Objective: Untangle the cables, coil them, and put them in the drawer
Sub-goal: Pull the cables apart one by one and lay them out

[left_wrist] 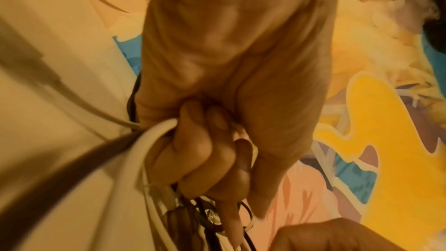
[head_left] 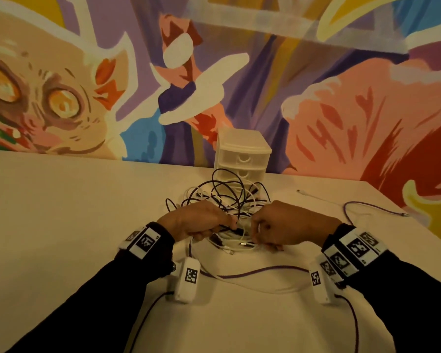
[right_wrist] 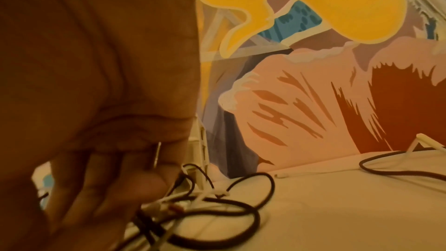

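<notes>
Several thin cables, dark purple and white, lie knotted in one tangle (head_left: 229,207) on the pale bench (head_left: 61,212), its round loops standing up just in front of the drawer unit (head_left: 242,155). That unit is a small white plastic tower of stacked drawers with curved handle cut-outs, all pushed in, set against the painted wall.

On the near side of the tangle the left hand (head_left: 194,222) has its fingers (left_wrist: 193,152) curled tight round a bundle of white and dark strands. The right hand (head_left: 285,225) sits just beside it with bent fingers (right_wrist: 108,184) down among the cords; it seems to pinch a white strand, though the blur makes that unsure.

Nearer than the tangle, a braided purple cable (head_left: 260,272) trails across the bench between the wrists. Right of the tangle, well apart, lie a loose purple cable (head_left: 372,206) with a metal plug and a white cable end (head_left: 313,196).

Both wrists wear white bands (head_left: 144,242) printed with black square code markers over dark sleeves. A colourful mural (head_left: 49,98) of a wide-eyed animal fills the wall behind the drawer unit.
</notes>
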